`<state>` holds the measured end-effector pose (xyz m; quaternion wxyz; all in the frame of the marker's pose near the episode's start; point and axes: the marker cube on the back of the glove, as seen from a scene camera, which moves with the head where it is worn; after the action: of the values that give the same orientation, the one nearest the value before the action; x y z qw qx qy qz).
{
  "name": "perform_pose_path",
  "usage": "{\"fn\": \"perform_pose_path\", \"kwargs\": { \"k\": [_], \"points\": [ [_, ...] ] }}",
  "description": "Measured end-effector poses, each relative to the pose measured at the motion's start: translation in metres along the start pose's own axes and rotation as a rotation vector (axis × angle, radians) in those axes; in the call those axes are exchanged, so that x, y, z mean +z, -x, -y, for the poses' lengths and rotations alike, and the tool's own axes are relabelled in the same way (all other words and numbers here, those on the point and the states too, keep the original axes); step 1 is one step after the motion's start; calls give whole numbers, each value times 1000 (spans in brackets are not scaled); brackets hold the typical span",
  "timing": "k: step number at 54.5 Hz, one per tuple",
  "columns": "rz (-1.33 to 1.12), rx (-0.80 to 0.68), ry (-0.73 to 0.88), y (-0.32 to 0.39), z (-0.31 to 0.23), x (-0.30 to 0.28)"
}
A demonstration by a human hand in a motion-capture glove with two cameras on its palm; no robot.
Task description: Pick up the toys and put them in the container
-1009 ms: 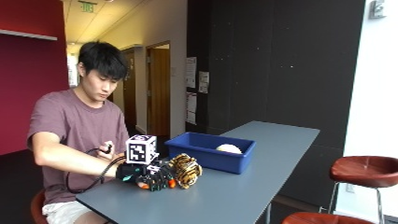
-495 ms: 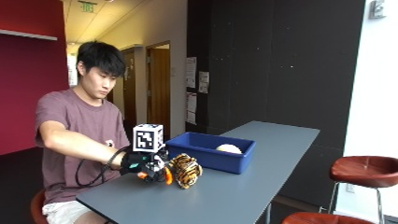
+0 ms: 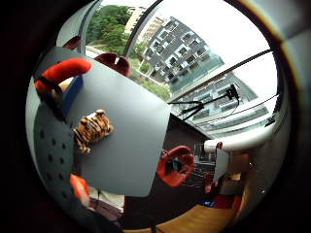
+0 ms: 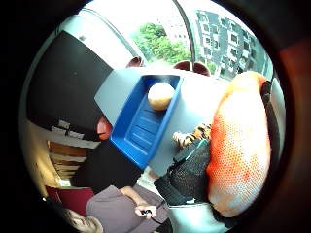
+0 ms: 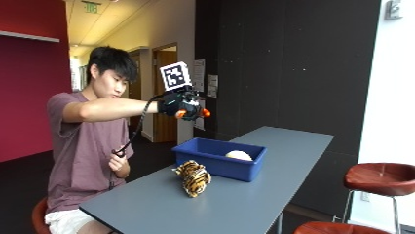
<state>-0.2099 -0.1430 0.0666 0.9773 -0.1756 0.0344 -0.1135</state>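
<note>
A person is sitting at the grey table (image 5: 259, 195) and holding the gloved right hand (image 5: 185, 105) high in the air, well above the tabletop, with the arm stretched out at about shoulder height. That hand is carrying nothing: its fingers appear to be loosely curled around empty air, though the outside view is too small to show them well, and in the thumb-side palm view only the orange fingertip pad (image 4: 240, 141) and black glove fabric are filling the edge. Below the raised hand, the tiger toy (image 5: 192, 177) is lying on the table, well apart from the glove; the little-finger-side palm view is showing it (image 3: 92, 128) resting alone on the bare grey surface. Just beyond the tiger, on the side away from the person, the blue container (image 5: 217, 163) is sitting on the table, almost touching the toy. A pale round toy (image 5: 238, 155) is lying inside the container, also seen in the thumb-side view (image 4: 160, 95). The bare left hand (image 5: 119, 164) is resting low against the person's torso, pinching a cable, far from the gloved one.
</note>
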Motion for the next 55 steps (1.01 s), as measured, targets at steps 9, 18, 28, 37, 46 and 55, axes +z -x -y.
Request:
{"fn": "perform_pose_path", "kwargs": {
  "k": [9, 18, 28, 37, 46, 55],
  "points": [
    [46, -151, -15, 96, 44, -3],
    [19, -311, 16, 169, 68, 33],
    [-27, -119, 53, 219, 96, 70],
    [-113, -265, 291, 227, 100, 104],
    [-54, -200, 587, 227, 97, 117],
    [-62, -212, 541, 196, 94, 89]
  ]
}}
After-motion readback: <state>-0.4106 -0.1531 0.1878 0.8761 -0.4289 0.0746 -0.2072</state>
